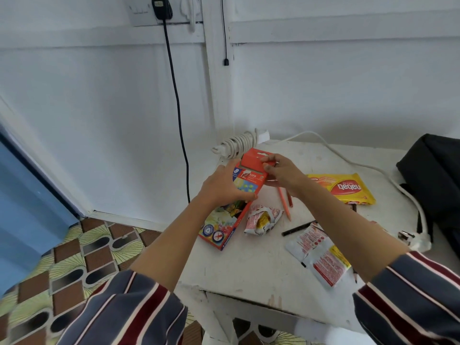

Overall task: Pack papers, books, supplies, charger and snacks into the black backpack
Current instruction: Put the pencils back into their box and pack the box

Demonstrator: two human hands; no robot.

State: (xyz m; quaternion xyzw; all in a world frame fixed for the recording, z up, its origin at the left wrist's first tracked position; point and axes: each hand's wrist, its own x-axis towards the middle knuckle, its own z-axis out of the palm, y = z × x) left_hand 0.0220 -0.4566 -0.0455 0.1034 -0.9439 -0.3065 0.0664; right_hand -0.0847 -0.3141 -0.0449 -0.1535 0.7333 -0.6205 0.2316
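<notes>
Gripping the red cardboard box of coloured pencils (225, 226) around its middle, your left hand (224, 188) curls fingers and thumb over it. Your right hand (282, 173) pinches the box's red top flap (255, 158). Both forearms reach forward over the white painted table (249, 265). Beside the box lie a crumpled snack wrapper (261, 220), an orange pencil (285, 205) and a yellow wafer packet (346, 189). The black fabric backpack (433, 175) sits at the table's right edge, and a white charger with coiled cable (239, 144) lies by the white wall (99, 95).
</notes>
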